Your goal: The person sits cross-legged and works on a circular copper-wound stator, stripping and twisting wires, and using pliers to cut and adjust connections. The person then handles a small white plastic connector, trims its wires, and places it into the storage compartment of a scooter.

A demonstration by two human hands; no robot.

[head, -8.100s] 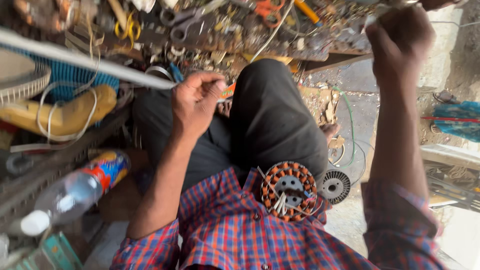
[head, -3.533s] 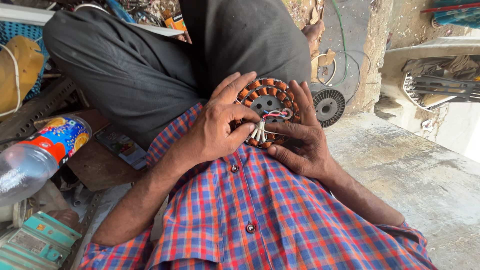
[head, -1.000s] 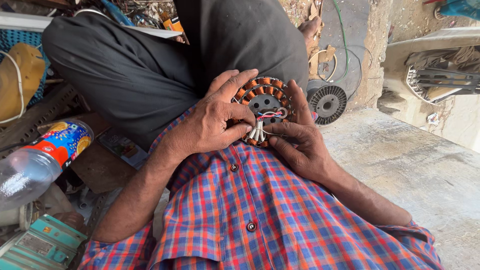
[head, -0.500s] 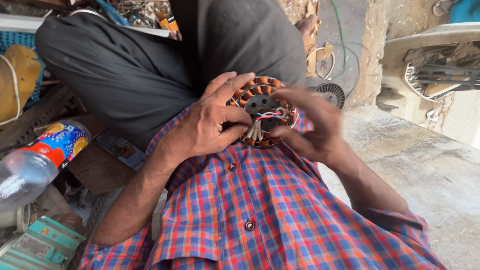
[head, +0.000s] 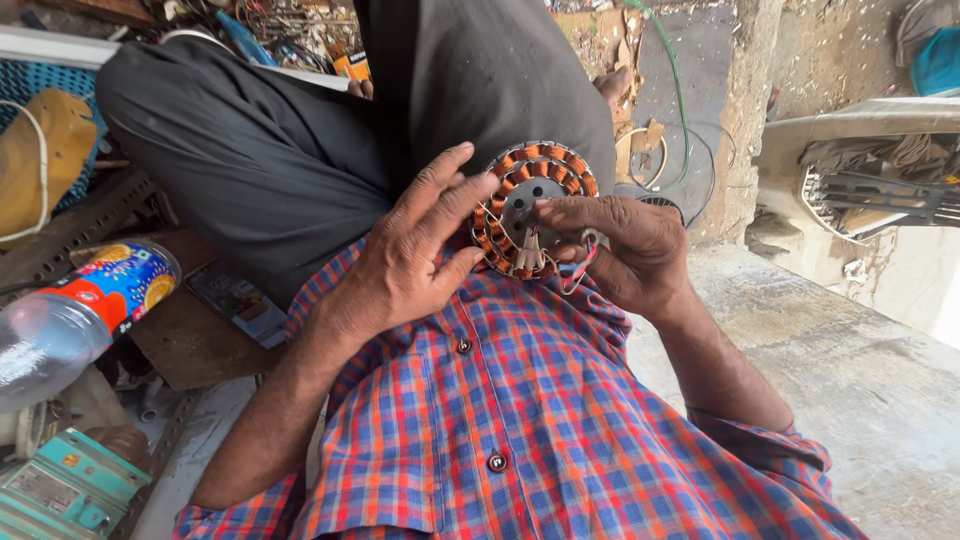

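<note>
The work in hand looks like sorting the lead wires of a round motor stator [head: 530, 205] ringed with copper coils, propped on the lap against the checked shirt [head: 520, 420]. The left hand [head: 405, 265] steadies it from nine o'clock, fingers spread on the rim, cupping rather than clenching. The right hand [head: 625, 250], at three o'clock, pinches the bundle of wire leads [head: 530, 258] hanging at six o'clock. The next move probably calls for separating single strands with fine fingertip control. Count: one stator, one lead bundle, two hands, one plastic bottle [head: 75, 320] at eight o'clock.
</note>
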